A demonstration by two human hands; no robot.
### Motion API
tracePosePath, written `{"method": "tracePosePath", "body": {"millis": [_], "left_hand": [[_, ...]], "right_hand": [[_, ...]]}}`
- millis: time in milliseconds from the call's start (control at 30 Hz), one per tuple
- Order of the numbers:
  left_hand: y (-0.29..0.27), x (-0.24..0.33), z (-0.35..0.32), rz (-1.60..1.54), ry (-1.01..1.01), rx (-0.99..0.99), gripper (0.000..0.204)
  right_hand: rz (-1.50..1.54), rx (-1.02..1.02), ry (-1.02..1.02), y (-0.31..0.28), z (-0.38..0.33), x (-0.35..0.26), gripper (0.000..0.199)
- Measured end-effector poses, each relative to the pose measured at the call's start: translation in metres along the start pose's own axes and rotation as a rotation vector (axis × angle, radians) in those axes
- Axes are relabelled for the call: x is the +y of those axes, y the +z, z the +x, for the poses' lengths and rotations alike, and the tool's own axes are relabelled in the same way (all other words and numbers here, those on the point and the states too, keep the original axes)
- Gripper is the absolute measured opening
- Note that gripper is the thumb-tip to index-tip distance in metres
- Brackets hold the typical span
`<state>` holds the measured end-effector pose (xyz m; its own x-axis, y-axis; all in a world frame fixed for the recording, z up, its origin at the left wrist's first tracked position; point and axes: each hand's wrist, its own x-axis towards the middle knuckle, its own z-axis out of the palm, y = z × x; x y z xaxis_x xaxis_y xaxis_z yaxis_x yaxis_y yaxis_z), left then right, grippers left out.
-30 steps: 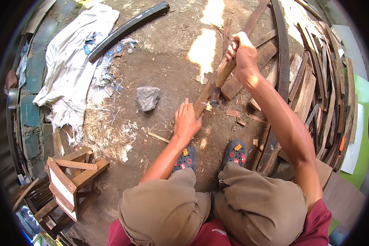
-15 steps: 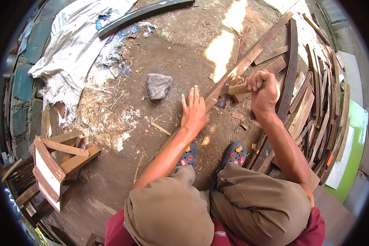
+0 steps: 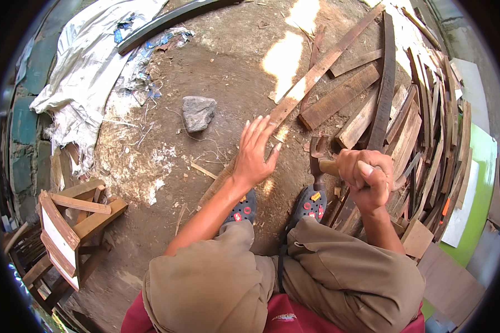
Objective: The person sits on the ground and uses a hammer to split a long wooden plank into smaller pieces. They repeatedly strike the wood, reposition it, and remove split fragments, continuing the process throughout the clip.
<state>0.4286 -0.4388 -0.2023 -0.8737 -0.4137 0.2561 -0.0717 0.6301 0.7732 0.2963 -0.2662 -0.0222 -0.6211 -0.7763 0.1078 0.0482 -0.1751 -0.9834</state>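
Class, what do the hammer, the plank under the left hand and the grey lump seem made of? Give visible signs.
Hammer: head probably dull metal, from its dark, brownish colour; handle apparently smooth wood, from its tan colour. Plank: seemingly bare wood, brown and streaked. Grey lump: probably rough stone, angular.

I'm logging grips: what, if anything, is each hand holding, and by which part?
The right hand grips the hammer by its handle; the left hand lies open on the long plank, gripping nothing.
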Motion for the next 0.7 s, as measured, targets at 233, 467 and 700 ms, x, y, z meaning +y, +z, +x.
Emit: {"method": "tracePosePath", "body": {"millis": [233, 467, 700], "left_hand": [[0.018, 0.019, -0.008, -0.893, -0.395, -0.356, 0.039], [0.007, 0.005, -0.013, -0.950, -0.463, -0.433, 0.025], [-0.001, -0.012, 0.006, -1.199, -0.477, -0.174, 0.032]], "right_hand": [[0.300, 0.001, 0.114, -0.003, -0.003, 0.002, 0.035], [0.513, -0.045, 0.186, -0.035, 0.007, 0.011, 0.041], [0.505, 0.001, 0.265, -0.040, 0.002, 0.035, 0.048]]}}
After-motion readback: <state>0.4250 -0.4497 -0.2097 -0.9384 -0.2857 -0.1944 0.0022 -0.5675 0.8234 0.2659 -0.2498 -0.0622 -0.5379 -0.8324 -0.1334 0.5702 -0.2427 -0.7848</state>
